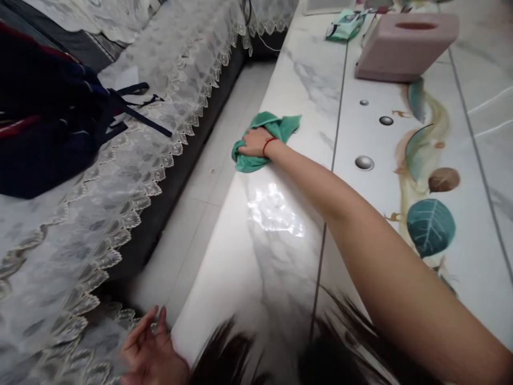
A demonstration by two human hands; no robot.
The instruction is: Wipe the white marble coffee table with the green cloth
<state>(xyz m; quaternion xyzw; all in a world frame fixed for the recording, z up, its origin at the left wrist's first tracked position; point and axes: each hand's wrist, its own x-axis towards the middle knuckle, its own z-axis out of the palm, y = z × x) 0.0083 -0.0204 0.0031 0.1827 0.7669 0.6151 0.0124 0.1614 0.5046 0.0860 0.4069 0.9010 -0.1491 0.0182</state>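
My right hand presses a green cloth onto the left edge of a glossy, marble-patterned table. The fingers are bent over the bunched cloth, and a red string circles the wrist. Part of the cloth hangs over the table's side. At the lower left, my left hand is held with its palm up and fingers apart, near the table's corner. It holds nothing. Dark strands of hair hang across the bottom of the view.
A pink tissue box stands at the far right, with a green-and-white packet beside it. Left of the table runs a narrow strip of tiled floor. A sofa with lace-edged covers bears a dark backpack.
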